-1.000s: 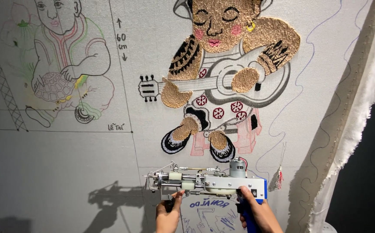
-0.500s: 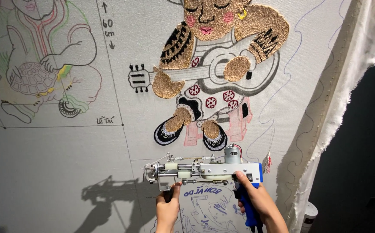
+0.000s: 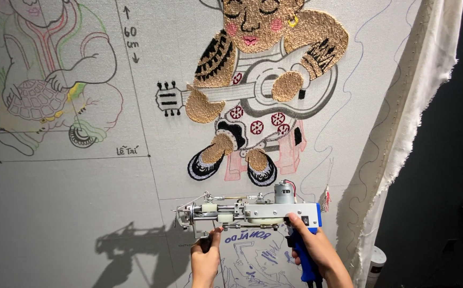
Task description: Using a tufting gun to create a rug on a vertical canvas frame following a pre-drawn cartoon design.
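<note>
Lower and rightward now, both hands, left (image 3: 206,261) and right (image 3: 310,246), grip the tufting gun (image 3: 247,212) against pale stretched cloth (image 3: 71,213).

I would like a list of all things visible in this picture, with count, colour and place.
white stretched tufting cloth: one, fills the view, loose frayed edge at right
tufted guitar-player figure: one, tan, black, white and pink, upper centre
outline drawing of a child with a turtle: one, multicoloured lines, upper left
blue line drawing: one, bottom centre, partly hidden
blue-and-silver tufting gun: one, lower centre, held sideways
white cylinder: one, bottom right
left hand: holds front handle
right hand: grips blue rear handle
</note>
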